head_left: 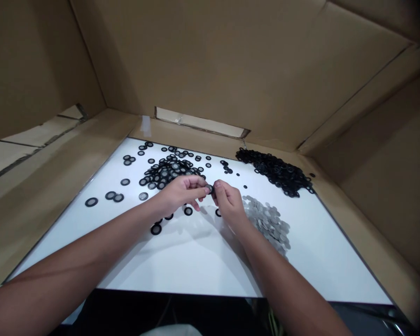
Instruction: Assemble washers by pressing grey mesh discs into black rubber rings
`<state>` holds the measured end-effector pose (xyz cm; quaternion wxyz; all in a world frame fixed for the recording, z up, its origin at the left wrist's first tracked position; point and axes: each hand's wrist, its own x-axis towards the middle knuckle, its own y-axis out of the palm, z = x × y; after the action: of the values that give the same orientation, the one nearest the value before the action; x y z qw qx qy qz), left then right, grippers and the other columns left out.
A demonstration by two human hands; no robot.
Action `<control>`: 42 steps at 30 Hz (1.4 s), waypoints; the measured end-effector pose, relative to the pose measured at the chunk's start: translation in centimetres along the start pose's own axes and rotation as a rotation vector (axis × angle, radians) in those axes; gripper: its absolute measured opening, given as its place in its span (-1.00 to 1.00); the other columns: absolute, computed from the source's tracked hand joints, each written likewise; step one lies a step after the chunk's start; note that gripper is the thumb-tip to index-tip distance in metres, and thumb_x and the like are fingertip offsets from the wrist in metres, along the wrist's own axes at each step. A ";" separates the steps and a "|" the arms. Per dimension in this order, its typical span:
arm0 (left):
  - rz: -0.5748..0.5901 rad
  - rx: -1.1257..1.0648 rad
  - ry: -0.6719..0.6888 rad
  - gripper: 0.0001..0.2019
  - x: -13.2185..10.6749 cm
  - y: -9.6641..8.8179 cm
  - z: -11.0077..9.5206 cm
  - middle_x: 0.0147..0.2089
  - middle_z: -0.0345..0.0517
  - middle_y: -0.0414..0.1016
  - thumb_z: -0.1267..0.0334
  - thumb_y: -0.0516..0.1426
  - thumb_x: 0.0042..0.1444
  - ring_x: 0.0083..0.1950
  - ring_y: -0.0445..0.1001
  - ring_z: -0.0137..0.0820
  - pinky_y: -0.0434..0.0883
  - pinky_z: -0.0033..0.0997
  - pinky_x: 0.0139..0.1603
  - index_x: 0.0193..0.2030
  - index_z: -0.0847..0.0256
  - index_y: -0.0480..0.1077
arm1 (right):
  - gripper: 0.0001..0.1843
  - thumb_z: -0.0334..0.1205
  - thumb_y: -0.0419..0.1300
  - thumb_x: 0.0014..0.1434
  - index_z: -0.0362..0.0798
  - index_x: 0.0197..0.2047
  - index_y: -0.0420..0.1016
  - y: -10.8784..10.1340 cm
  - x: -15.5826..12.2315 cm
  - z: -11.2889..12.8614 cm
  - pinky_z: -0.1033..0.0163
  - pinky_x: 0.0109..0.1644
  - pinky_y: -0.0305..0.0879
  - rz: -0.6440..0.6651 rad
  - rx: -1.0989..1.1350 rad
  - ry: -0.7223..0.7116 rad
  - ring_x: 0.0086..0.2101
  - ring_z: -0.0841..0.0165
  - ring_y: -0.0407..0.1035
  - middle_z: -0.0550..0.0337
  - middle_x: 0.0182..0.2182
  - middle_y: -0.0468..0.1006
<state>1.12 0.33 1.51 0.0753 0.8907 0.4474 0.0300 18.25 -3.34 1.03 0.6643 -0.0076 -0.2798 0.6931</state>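
Note:
Between my two hands, above the white board, is a small black ring with a grey centre (pixel 209 189). My left hand (pixel 185 190) pinches it between thumb and fingers from the left. The fingertips of my right hand (pixel 228 199) close on its right edge and partly cover it. Behind my left hand lies a pile of black rings with grey discs in them (pixel 168 170). Beside my right wrist spreads a heap of loose grey discs (pixel 268 223). A single black ring (pixel 218 213) lies beneath my right hand, partly hidden by it.
At the back right is a heap of plain black rings (pixel 276 170). Several disc-filled rings (pixel 115 196) are scattered left on the white board (pixel 182 266). Cardboard walls (pixel 210 60) surround the board at the back and sides, with a slot (pixel 203 123) in the back one.

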 end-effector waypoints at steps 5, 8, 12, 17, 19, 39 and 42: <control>0.065 0.110 -0.066 -0.78 -0.5 0.1 -1.0 -0.49 -0.29 0.33 0.17 0.23 0.11 -0.52 0.40 -0.55 0.45 -0.53 -0.48 -0.39 0.28 0.37 | -0.55 -0.01 -0.02 0.35 -0.04 -0.53 0.19 -1.1 0.2 -0.2 0.30 -0.46 0.02 0.147 -0.064 -0.059 -0.56 0.46 0.07 0.31 -0.62 0.20; 0.140 0.136 -0.090 -0.79 -0.8 0.2 -2.1 -0.47 -0.25 0.41 0.17 0.20 0.16 -0.48 0.45 -0.51 0.50 -0.47 -0.41 -0.36 0.28 0.35 | -0.54 -0.03 -0.02 0.35 -0.04 -0.55 0.18 -1.2 0.2 0.5 0.31 -0.47 0.02 0.142 -0.067 -0.097 -0.57 0.47 0.07 0.32 -0.63 0.19; 0.173 0.111 -0.023 -0.78 -0.8 0.9 -4.6 -0.38 -0.12 0.52 0.15 0.20 0.17 -0.30 0.56 -0.38 0.57 -0.34 -0.30 -0.31 0.29 0.37 | -0.55 -0.06 -0.04 0.37 -0.03 -0.54 0.21 -1.5 0.7 2.4 0.31 -0.47 0.08 0.037 0.013 -0.137 -0.58 0.46 0.15 0.30 -0.63 0.31; 0.179 0.150 0.004 -0.77 -0.4 1.7 -7.3 -0.35 -0.04 0.59 0.15 0.23 0.16 -0.31 0.60 -0.37 0.56 -0.37 -0.24 -0.30 0.31 0.40 | -0.55 -0.05 -0.04 0.37 -0.03 -0.54 0.16 -2.0 1.1 3.4 0.31 -0.49 0.06 -0.079 0.052 -0.147 -0.57 0.46 0.13 0.31 -0.63 0.25; 0.157 0.156 -0.014 -0.75 -0.2 1.8 -6.9 -0.35 -0.04 0.59 0.13 0.25 0.13 -0.33 0.60 -0.38 0.55 -0.40 -0.26 -0.30 0.31 0.41 | -0.55 -0.04 -0.04 0.37 -0.03 -0.54 0.15 -1.9 0.9 2.6 0.31 -0.48 0.05 -0.106 0.036 -0.126 -0.57 0.46 0.11 0.31 -0.63 0.21; 0.204 0.068 -0.115 -0.79 -0.2 -0.8 -0.9 -0.41 -0.18 0.46 0.16 0.24 0.15 -0.42 0.45 -0.49 0.47 -0.48 -0.44 -0.31 0.27 0.37 | -0.58 -0.13 0.00 0.35 -0.04 -0.54 0.09 -0.1 -0.2 -0.8 0.32 -0.45 -0.01 0.023 -0.172 -0.106 -0.56 0.49 0.04 0.34 -0.62 0.14; 0.148 -0.036 -0.073 -0.79 0.0 -0.1 -0.2 -0.42 -0.21 0.37 0.14 0.22 0.17 -0.41 0.39 -0.51 0.44 -0.54 -0.49 -0.25 0.26 0.39 | -0.57 -0.09 -0.01 0.35 -0.04 -0.54 0.08 -0.1 -0.2 -1.0 0.31 -0.46 -0.02 -0.047 -0.152 -0.080 -0.56 0.48 0.02 0.35 -0.63 0.10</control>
<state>0.97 0.40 1.73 0.1052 0.9202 0.3768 0.0112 18.74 -3.18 0.12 0.6660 -0.0236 -0.3580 0.6540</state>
